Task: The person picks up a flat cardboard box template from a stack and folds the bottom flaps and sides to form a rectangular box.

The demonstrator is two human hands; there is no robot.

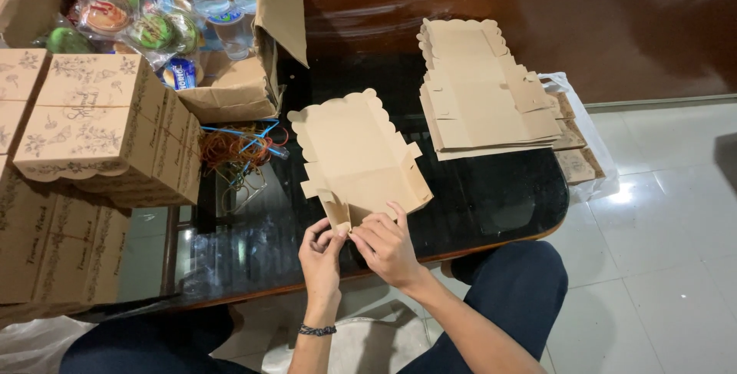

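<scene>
Hands: left hand (321, 247) and right hand (386, 245) both pinch the near corner flap of a half-folded brown cardboard box blank (357, 155) lying on the dark glass table (491, 197). Stack of flat brown blanks (484, 94) beyond. Open carton (230, 86) holds wrapped snacks (146, 24) and water cups (230, 24).

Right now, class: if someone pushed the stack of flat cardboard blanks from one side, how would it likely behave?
The stack of flat cardboard blanks would probably shear and fan, since its sheets already lie slightly offset. It likely slides easily on the glossy glass table.
</scene>
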